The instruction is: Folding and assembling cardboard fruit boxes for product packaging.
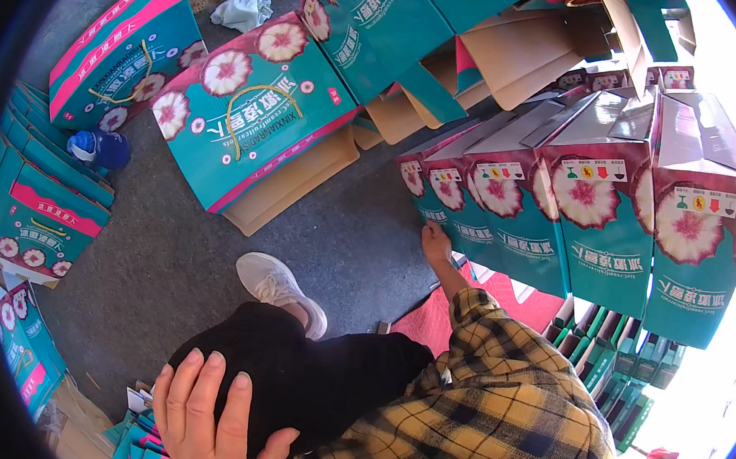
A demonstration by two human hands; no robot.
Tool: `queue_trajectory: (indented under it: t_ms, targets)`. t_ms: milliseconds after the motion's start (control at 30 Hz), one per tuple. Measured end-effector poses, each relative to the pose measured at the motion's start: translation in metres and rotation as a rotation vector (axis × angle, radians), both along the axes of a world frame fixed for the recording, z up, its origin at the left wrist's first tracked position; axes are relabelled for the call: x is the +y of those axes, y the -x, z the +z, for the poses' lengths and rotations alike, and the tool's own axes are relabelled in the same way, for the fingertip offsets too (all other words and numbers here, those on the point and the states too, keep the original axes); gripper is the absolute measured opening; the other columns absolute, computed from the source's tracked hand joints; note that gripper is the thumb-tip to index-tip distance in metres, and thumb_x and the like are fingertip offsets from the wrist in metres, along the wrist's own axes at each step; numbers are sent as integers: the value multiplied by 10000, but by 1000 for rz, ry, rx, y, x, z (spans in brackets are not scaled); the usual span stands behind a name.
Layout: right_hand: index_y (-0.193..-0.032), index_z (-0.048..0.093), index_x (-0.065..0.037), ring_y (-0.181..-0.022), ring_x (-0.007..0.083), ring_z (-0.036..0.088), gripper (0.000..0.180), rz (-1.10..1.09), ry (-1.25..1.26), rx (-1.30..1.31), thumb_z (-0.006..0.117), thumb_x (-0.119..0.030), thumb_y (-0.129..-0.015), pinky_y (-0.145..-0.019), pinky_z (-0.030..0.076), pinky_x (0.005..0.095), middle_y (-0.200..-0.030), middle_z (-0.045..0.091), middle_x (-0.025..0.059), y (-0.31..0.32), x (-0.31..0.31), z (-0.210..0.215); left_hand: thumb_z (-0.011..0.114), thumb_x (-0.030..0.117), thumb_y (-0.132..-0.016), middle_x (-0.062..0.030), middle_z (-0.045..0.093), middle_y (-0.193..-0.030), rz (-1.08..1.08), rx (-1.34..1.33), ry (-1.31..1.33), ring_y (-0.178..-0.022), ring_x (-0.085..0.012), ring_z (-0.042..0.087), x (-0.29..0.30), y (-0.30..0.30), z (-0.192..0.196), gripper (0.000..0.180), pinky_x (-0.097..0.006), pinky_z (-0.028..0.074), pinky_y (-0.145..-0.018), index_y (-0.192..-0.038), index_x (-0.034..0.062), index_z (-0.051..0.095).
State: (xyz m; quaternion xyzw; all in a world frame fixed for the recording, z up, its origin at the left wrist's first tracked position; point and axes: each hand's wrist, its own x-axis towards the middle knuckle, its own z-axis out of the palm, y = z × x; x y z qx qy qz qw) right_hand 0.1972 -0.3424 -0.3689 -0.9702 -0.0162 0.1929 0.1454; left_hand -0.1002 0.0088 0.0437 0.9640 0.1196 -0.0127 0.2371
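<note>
**Right hand at the box row, left hand on the knee**

The row of teal boxes (557, 217) is standing at the right, on a red mat (430, 319). The right hand (435, 241) is pressing open against the leftmost box's near corner, gripping nothing. The left hand (206, 414) is resting open on the black-trousered knee (307, 370). A white shoe (279, 287) is sitting on the grey floor (161, 258).

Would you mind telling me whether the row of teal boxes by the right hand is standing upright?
Upright: the teal boxes stand side by side, end faces toward the camera, right hand touching the leftmost one.
</note>
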Motion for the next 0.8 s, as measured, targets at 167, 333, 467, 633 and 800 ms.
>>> queue_trajectory:
  t_ms: [167, 333, 467, 633, 800]
  targets:
    - [-1078, 641, -111, -972, 412, 592, 379, 9, 30, -22, 439, -373, -893, -868, 460, 450, -1013, 633, 228, -13, -20, -5, 641, 304, -829, -149, 571, -1218, 31, -73, 16, -1136, -340, 529, -2, -3, -8, 433, -491, 384, -960, -1175, 48, 587]
    - [-1010, 665, -110, -934, 434, 593, 401, 23, 111, 29, 421, -406, -895, -836, 464, 468, -962, 640, 226, -18, -14, -2, 636, 301, -835, -153, 574, -1204, 50, -81, -35, -1115, -344, 539, -6, 3, -4, 430, -487, 404, -936, -1171, 39, 580]
    - [-1008, 666, -105, -935, 431, 597, 407, 16, 98, -7, 427, -413, -890, -835, 464, 477, -967, 641, 223, -29, -25, -14, 613, 287, -734, -179, 573, -1161, 117, -52, -72, -1120, -384, 518, -21, 6, -6, 423, -551, 344, -971, -1052, 9, 598]
    - [-999, 669, -102, -945, 417, 603, 403, 1, 113, -18, 439, -409, -875, -843, 467, 469, -981, 643, 216, -40, -29, -18, 620, 249, -708, -176, 562, -1181, 144, -46, -137, -1137, -397, 503, -35, 15, -14, 416, -543, 347, -975, -1053, 18, 598]
    - [-1015, 664, -94, -961, 427, 597, 429, 10, 126, -3, 385, -394, -885, -871, 463, 473, -1030, 629, 228, -75, -46, -35, 607, 225, -720, -181, 558, -1190, 169, -76, -205, -1148, -400, 493, -56, 28, -26, 403, -542, 340, -980, -1065, 17, 597]
